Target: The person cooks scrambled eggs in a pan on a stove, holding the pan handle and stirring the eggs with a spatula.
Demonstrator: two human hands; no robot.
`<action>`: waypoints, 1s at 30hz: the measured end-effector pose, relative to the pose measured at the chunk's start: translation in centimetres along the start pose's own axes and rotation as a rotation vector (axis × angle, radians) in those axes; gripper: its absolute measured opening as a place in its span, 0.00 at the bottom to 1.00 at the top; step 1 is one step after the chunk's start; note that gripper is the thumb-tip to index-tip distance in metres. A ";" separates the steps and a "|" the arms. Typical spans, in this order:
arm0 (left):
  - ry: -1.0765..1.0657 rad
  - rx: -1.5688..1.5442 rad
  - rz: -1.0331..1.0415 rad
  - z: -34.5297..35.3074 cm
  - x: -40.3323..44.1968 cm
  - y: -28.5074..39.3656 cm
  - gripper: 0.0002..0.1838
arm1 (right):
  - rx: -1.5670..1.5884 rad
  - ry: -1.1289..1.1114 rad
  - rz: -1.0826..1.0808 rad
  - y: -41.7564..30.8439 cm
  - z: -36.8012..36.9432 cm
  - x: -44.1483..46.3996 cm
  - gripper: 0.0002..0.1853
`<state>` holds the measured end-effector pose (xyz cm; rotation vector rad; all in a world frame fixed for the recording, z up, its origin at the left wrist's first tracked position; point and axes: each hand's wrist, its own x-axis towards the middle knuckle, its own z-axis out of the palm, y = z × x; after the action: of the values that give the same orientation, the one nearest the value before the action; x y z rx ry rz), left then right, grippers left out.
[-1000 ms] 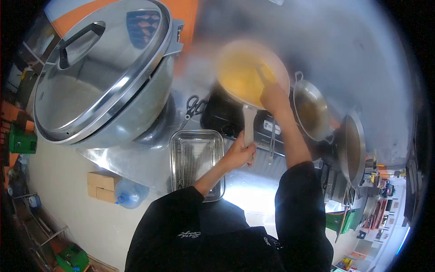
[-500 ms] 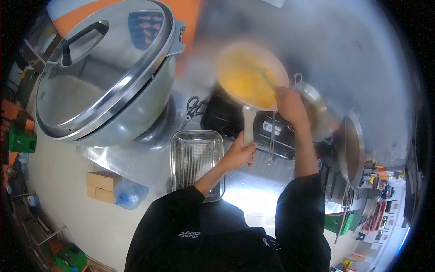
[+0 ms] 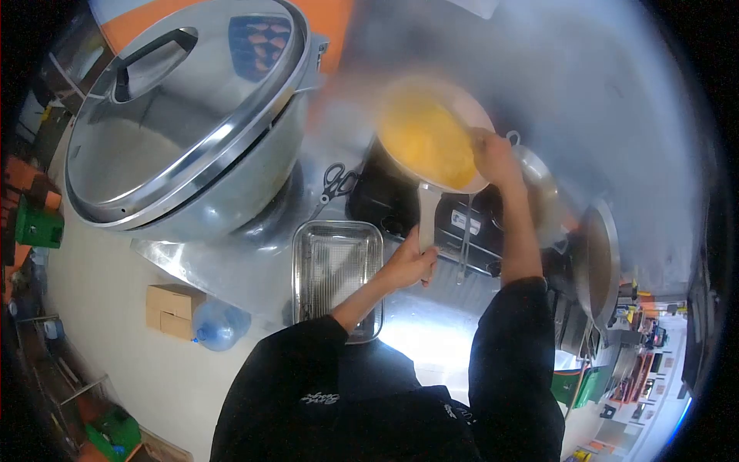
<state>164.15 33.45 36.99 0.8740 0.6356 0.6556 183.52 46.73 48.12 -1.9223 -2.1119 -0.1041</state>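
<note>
A light-coloured frying pan point(image 3: 479, 114) sits over the black portable stove point(image 3: 377, 189), tilted in the wide lens. Inside it lies a soft yellow mass that looks like beaten egg point(image 3: 427, 142), hazed by steam. My left hand point(image 3: 412, 264) is wrapped round the pan's pale handle point(image 3: 429, 212). Above the pan's right edge, my right hand point(image 3: 496, 158) is closed on a slim cooking utensil, whose working end is blurred over the egg. A thin metal handle point(image 3: 466, 239) hangs down the stove front, below my right hand.
A big lidded metal pot point(image 3: 223, 185) stands at the left. Black-handled scissors point(image 3: 336, 183) lie between it and the stove. Nearer me is a wire-mesh metal tray point(image 3: 337, 269). To the right are a steel pan point(image 3: 541, 181) and a wok point(image 3: 599, 262).
My right hand has shifted slightly up with the utensil, and the yellow mass has changed shape. My left hand keeps its grip on the handle. The whole view has shifted a little.
</note>
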 end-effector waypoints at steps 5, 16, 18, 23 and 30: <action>-0.002 -0.055 -0.011 0.1 0.2 -0.5 0.25 | -0.016 0.027 -0.122 2.0 2.0 0.5 0.15; -0.031 -0.042 0.000 0.1 0.5 -0.1 0.21 | 0.004 -0.177 -0.038 -1.5 0.0 -1.5 0.13; -0.027 -0.067 0.006 0.2 0.6 -0.2 0.21 | 0.002 -0.195 -0.037 -1.2 -0.2 -1.8 0.13; -0.003 -0.081 -0.020 0.6 0.1 1.2 0.16 | -0.057 -0.276 0.023 -2.3 -2.1 -3.3 0.13; -0.019 -0.116 -0.027 0.5 0.4 0.7 0.21 | -0.050 -0.363 0.039 -2.2 -3.4 -5.8 0.10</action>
<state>164.59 33.88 37.68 0.7617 0.5862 0.6527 182.32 40.07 50.17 -2.1452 -2.3089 0.2191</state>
